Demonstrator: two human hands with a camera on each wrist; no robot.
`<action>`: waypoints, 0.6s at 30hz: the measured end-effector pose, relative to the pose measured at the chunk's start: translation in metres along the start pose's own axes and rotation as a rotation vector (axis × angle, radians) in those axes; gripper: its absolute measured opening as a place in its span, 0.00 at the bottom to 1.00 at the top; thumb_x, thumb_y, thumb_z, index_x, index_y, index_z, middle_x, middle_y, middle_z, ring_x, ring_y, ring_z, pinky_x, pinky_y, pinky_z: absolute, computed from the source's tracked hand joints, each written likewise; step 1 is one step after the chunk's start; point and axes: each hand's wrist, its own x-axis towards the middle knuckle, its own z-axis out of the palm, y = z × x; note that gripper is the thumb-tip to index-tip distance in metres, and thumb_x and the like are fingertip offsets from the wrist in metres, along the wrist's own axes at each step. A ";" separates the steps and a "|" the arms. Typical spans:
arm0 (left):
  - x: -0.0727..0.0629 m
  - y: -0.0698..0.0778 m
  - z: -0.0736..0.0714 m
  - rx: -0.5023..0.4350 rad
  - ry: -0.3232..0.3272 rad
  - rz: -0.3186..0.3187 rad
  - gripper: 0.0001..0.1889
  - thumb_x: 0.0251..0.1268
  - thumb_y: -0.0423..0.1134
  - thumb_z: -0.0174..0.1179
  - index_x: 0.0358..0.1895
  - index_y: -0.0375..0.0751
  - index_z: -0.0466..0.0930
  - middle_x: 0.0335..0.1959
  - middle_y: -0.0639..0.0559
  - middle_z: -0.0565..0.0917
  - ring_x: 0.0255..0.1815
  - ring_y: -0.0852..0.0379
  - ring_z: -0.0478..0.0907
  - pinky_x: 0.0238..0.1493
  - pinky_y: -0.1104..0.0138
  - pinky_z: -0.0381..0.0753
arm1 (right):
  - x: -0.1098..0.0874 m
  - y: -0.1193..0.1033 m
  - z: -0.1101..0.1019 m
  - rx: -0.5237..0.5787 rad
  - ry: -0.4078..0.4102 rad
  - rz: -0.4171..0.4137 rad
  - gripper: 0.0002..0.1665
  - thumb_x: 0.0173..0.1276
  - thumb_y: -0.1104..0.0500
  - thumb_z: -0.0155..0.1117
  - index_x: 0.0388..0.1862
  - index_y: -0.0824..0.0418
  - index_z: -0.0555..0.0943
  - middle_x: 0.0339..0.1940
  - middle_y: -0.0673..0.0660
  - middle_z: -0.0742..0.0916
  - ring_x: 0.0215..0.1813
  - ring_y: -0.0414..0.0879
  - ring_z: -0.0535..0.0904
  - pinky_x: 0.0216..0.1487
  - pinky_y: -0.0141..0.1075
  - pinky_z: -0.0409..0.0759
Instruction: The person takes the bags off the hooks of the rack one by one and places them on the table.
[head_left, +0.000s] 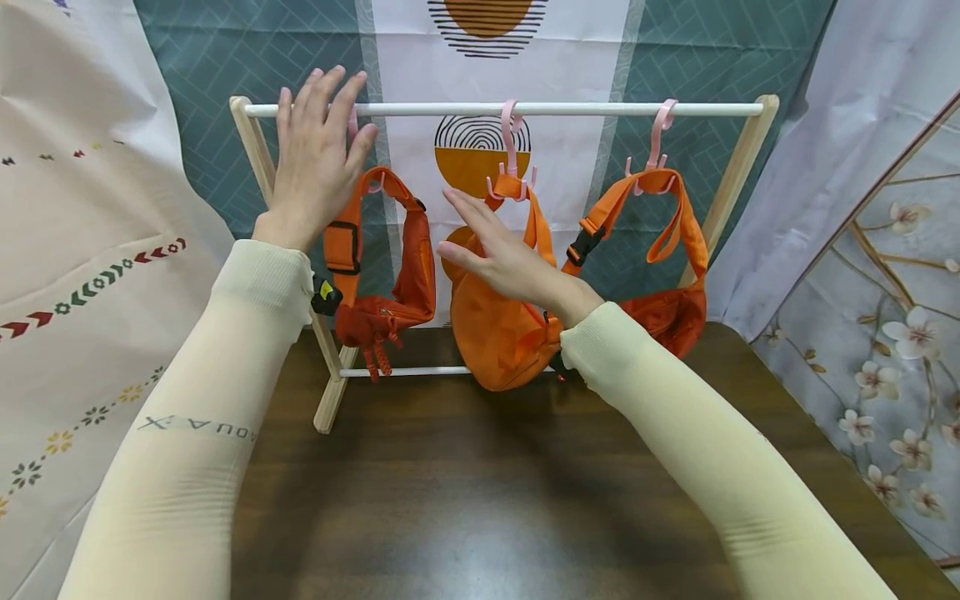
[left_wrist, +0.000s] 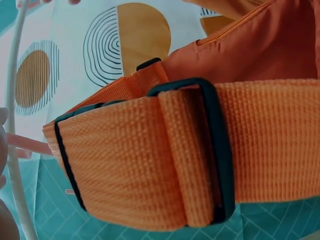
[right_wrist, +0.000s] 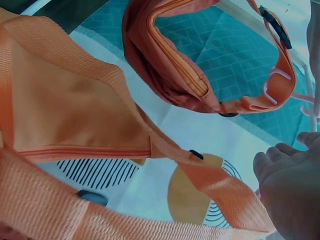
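My left hand (head_left: 315, 158) is raised at the left of the white rod (head_left: 585, 109), its fingers extended and overlapping the rod. Just beside its thumb, a pink hook holds a red-orange waist bag (head_left: 417, 267); that bag's wide strap (left_wrist: 120, 165) with a black slider fills the left wrist view. My right hand (head_left: 510, 258) has its fingers stretched out in front of the middle orange bag (head_left: 487, 333), which hangs from a pink hook (head_left: 510, 137). A third orange bag (head_left: 682, 312) hangs on the right hook (head_left: 662, 133), partly behind my right forearm.
The rack has slanted wooden legs (head_left: 738, 175) and a lower white bar (head_left: 420, 372). It stands on a dark wooden table (head_left: 480, 500). Patterned cloth (head_left: 750, 50) hangs behind, and a cream curtain (head_left: 90, 208) hangs at the left.
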 end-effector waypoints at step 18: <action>-0.001 -0.015 0.007 -0.059 0.006 0.012 0.28 0.82 0.55 0.48 0.77 0.46 0.67 0.74 0.48 0.74 0.80 0.53 0.59 0.82 0.57 0.28 | 0.034 0.003 0.012 0.018 -0.011 0.066 0.47 0.81 0.37 0.53 0.88 0.42 0.43 0.88 0.48 0.49 0.86 0.45 0.46 0.82 0.52 0.52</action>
